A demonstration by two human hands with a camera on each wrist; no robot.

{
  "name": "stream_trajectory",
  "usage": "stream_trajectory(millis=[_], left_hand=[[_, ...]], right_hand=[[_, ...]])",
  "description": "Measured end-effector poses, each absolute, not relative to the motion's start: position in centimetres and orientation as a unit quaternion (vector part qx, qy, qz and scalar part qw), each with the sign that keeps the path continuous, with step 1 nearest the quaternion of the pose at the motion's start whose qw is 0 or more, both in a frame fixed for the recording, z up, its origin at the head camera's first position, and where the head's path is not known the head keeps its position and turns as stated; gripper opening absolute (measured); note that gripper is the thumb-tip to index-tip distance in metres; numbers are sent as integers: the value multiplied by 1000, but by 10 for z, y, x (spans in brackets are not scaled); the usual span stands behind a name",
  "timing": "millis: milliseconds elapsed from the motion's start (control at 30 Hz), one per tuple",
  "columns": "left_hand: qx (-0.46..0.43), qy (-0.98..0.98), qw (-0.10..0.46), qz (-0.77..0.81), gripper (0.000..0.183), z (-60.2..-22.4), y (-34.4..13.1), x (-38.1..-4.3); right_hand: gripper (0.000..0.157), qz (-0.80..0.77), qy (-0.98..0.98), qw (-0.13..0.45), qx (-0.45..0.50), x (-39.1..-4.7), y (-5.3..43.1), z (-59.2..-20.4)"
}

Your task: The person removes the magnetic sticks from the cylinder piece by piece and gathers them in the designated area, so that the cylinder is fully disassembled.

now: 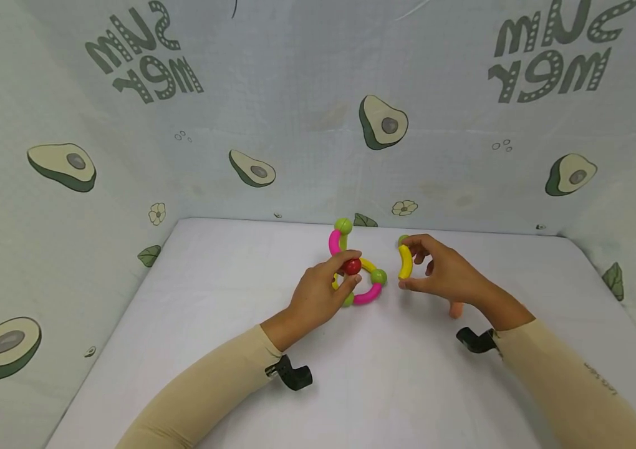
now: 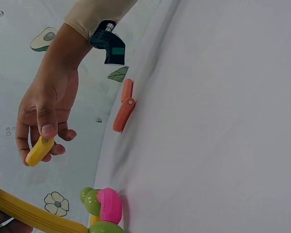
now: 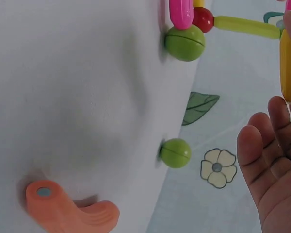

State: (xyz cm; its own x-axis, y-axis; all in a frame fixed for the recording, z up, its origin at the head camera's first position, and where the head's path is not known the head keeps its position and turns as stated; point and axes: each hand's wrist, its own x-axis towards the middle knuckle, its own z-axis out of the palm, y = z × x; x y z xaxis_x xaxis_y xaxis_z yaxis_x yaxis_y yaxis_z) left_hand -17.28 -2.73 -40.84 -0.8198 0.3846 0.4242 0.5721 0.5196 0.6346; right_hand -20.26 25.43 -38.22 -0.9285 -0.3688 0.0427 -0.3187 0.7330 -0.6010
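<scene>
My left hand (image 1: 318,288) pinches a red ball (image 1: 353,266) between thumb and fingers. The ball belongs to a joined shape of coloured rods and balls, with a pink curved rod (image 1: 368,295), a green ball (image 1: 378,277) and a yellow rod (image 1: 368,265) around it. Just to the right, my right hand (image 1: 452,274) pinches a short yellow curved rod (image 1: 405,262) by its ends, apart from the joined shape. The left wrist view shows this yellow rod (image 2: 40,151) under the thumb. Fingers hide part of the joined shape.
An orange curved rod (image 1: 456,309) lies on the white table (image 1: 363,386) under my right wrist. Behind the right hand is a loose green ball (image 3: 175,153). A cloth printed with avocados (image 1: 383,123) hangs around the table. Each wrist wears a black camera mount (image 1: 294,375).
</scene>
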Motion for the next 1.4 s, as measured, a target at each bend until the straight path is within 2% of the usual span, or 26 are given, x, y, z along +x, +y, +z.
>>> stream_trajectory(millis=[233, 867, 1100, 1400], left_hand=[[-280, -863, 117, -403, 47, -408, -26, -173], [-273, -867, 107, -403, 47, -407, -27, -171], [-272, -866, 104, -406, 48, -408, -27, -171], [-274, -865, 107, -407, 48, -408, -27, -173]], right_hand=[[78, -304, 937, 56, -166, -204, 268, -388], [80, -323, 931, 124, -114, -184, 296, -406], [77, -281, 945, 81, -144, -180, 303, -415], [78, -259, 950, 67, -159, -178, 312, -423]])
